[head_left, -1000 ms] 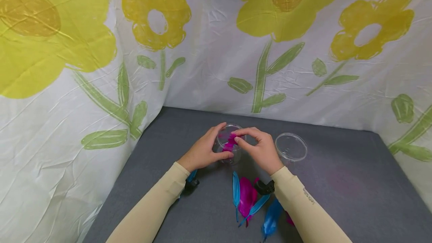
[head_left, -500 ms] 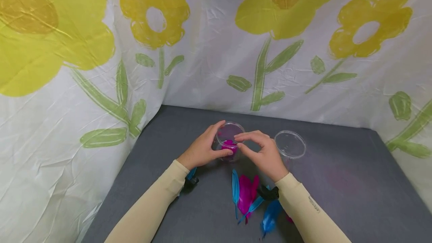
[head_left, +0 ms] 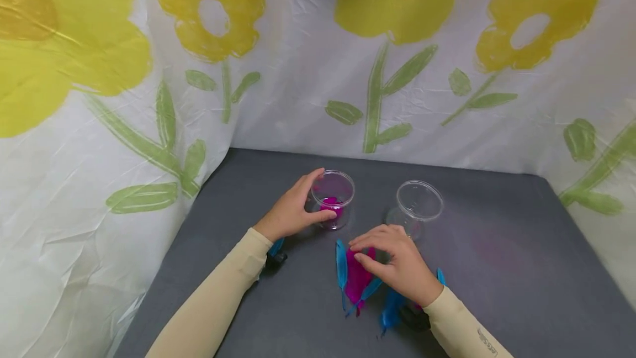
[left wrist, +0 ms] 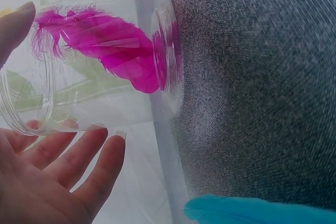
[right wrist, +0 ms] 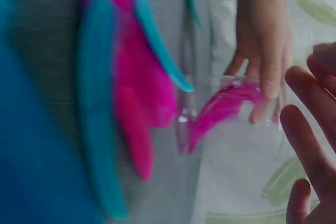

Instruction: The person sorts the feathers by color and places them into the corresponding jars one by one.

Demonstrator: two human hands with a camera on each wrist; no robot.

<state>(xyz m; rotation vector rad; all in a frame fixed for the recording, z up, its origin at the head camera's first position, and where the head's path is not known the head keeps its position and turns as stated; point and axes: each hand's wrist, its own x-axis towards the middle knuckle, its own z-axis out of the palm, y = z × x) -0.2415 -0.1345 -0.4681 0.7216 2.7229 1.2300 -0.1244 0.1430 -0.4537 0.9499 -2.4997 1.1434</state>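
My left hand (head_left: 293, 209) holds a clear plastic jar (head_left: 346, 211) upright on the dark table, thumb on the near side and fingers around the far side. Inside the jar stands a magenta feather (left wrist: 115, 45), seen whole through the wall in the left wrist view. Nearer the front, my right hand (head_left: 399, 261) hovers over a loose group of feathers, its fingers loosely bent and nothing in them. Below its fingertips lie magenta feathers (head_left: 356, 280), flanked by a narrow turquoise feather (head_left: 341, 264). A broader blue feather (head_left: 391, 311) is partly hidden beneath the right wrist.
A second clear jar (head_left: 419, 203) stands to the right, beyond my right hand. Another turquoise feather tip (head_left: 440, 277) shows beside the right wrist. A white cloth with yellow flowers (head_left: 298, 87) hangs behind the dark table (head_left: 497, 269).
The magenta feather has dropped down into the left jar from the right fingers. My right hand has moved away from the jar, toward the front and right, above the loose feathers.
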